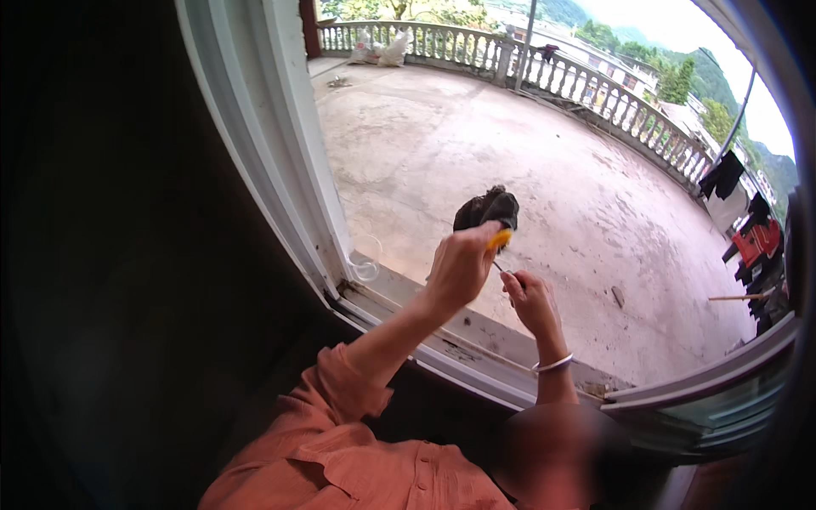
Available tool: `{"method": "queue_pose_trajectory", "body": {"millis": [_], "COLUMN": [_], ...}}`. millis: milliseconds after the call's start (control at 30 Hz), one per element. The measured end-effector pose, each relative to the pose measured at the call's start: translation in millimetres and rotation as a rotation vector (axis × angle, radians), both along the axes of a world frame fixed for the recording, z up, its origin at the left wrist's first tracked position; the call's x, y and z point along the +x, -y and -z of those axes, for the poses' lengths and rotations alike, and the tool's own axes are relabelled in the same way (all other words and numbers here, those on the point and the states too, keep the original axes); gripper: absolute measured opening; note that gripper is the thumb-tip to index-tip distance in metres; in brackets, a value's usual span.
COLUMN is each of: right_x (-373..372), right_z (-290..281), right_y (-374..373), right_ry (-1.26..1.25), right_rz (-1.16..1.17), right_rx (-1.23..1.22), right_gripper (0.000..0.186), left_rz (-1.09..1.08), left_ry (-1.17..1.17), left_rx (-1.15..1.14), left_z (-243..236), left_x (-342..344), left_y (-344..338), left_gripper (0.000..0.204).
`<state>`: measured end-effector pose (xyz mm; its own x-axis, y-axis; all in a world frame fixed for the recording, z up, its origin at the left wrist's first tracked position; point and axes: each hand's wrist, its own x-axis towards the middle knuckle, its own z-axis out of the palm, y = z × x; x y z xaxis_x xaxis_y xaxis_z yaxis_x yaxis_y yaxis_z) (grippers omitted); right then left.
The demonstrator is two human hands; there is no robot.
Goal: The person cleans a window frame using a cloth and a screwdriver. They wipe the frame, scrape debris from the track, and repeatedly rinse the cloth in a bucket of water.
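My left hand (461, 260) is closed around a small yellow item (501, 240), with a dark, bunched, cloth-like object (481, 209) just beyond its fingers; whether it grips that too is unclear. Lower and to the right, my right hand (529, 297), a pale bangle on its wrist, pinches a thin metal tool (502, 268) that points up toward the left hand. Both hands are raised over the lower edge of an open white-framed window (293, 153).
A concrete terrace (578, 212) lies beyond the sill (467, 323). Sacks (393, 49) sit by the balustrade (612, 98); dark and red laundry (756, 242) hangs at right above a wooden stick (731, 298). A looped white cord (365, 270) hangs beside the left frame.
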<state>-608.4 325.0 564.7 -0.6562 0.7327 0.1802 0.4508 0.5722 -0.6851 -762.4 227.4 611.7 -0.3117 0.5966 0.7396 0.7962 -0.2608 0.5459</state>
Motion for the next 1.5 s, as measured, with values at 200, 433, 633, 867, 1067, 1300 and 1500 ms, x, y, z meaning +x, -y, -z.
{"method": "queue_pose_trajectory", "body": {"millis": [200,433,633,867,1067,1300,1500], "right_x": [94.4,134.8,142.6,146.5,104.3,51.5,3.3], "right_z": [10.1,4.9,-36.1,-84.0,-84.7,-73.5,-51.1], "right_y": [-26.4,-2.3,55.7,116.6,117.3,102.6,101.1], "right_ry": [0.561,0.474,0.39,0.184,0.389,0.456,0.615], "right_rz": [0.239,0.343,0.363,0.098,-0.259,-0.291,-0.439], "right_rx": [0.334,0.299,0.304,0.311,0.188,0.248,0.312], "right_gripper": [0.037,0.036,0.031,0.02,0.024,0.028,0.032], "left_rz": [-0.185,0.062,0.172,0.242,-0.025,-0.159,-0.146], "left_ry": [0.026,0.306,-0.096,0.169,0.805,0.966,1.033], "left_rx": [-0.873,-1.031,-0.649,-0.286,-0.333,-0.188,-0.128], "left_z": [139.4,115.5,46.9,0.1,90.0,91.4,97.9], "left_x": [-39.7,12.0,58.3,64.9,1.4,-32.7,-43.0], "left_y": [-131.1,-136.4,-76.2,108.8,193.8,227.5,249.6], "left_gripper": [0.023,0.016,0.02,0.025,0.02,0.022,0.022]}}
